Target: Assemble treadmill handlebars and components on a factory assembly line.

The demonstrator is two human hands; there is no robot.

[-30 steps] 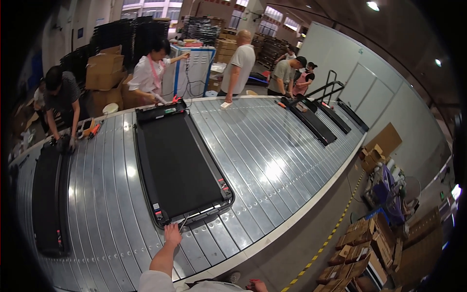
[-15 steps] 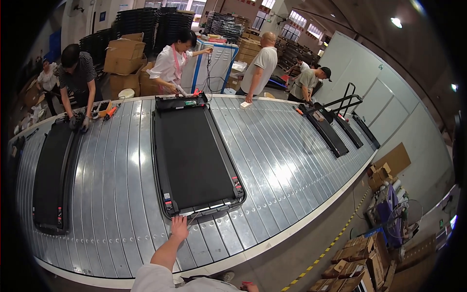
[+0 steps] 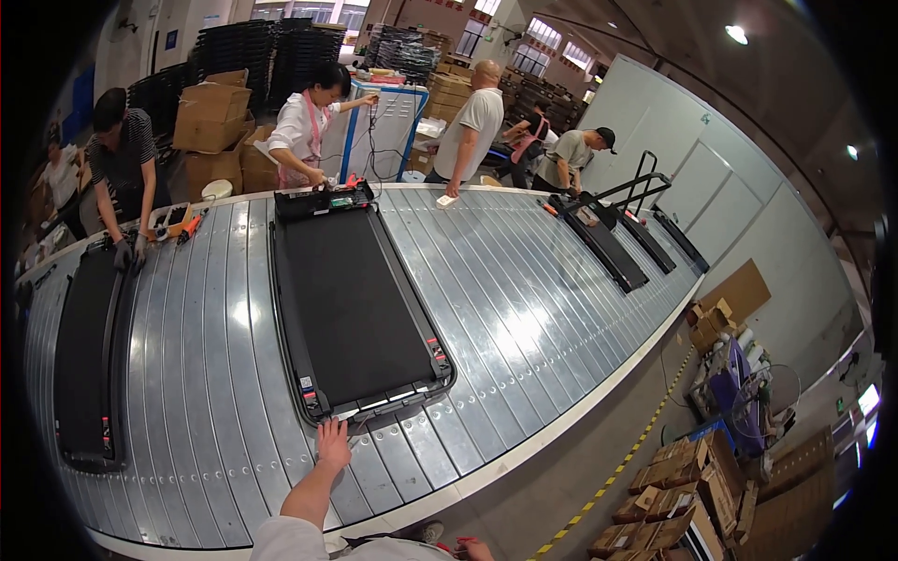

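One left hand (image 3: pixel 332 442) lies flat, fingers spread, on the ribbed grey metal conveyor (image 3: pixel 510 309), just touching the near end of the flat black treadmill deck (image 3: pixel 351 304); bare slats stretch open to its right. Only the right hand's fingertips (image 3: pixel 482 551) show at the bottom edge, so I cannot tell their grip. Brown cardboard boxes (image 3: pixel 213 103) stack beyond the far rim. Another black deck (image 3: pixel 86 355) lies left.

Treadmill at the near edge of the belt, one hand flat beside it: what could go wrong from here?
1. The left hand lies on the slatted conveyor right at the treadmill end; fingers could get pinched there or in a slat gap.
2. The right hand is nearly out of view, so the reach looks one-handed and stretched.
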